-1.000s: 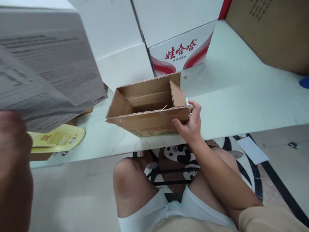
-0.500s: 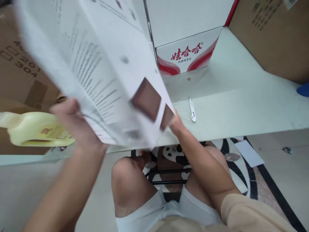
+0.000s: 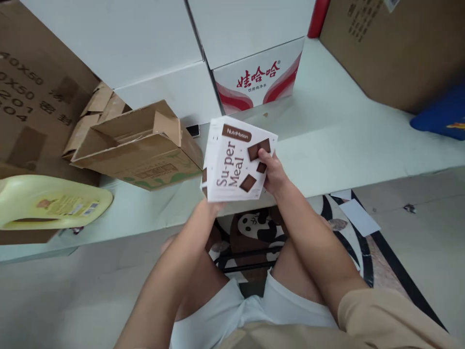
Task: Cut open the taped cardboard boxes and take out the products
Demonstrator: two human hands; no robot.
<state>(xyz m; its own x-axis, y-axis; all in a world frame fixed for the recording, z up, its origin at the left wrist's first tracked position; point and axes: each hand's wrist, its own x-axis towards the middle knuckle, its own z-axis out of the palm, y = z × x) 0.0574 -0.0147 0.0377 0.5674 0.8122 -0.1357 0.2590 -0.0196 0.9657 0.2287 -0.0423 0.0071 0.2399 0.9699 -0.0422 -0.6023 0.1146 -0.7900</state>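
A white "Su-per Meal" box with pictures of brown squares is tilted above the front of the tabletop, its printed face towards me. My right hand grips its right side, thumb pressed on the printed face and fingers behind. At the bottom edge my left hand holds the box from below, with most of its fingers hidden behind it. Just left of the box lies an open brown carton with its flaps up. The white utility knife is out of sight.
A yellow jug lies on its side at the left of the pale tabletop. White cartons and a red-and-white carton stand at the back. Large brown cartons flank both sides; a blue object is at right.
The box has come down and away from my face, turning so its printed front shows. My left hand has moved right, under it. The open brown carton is now in view.
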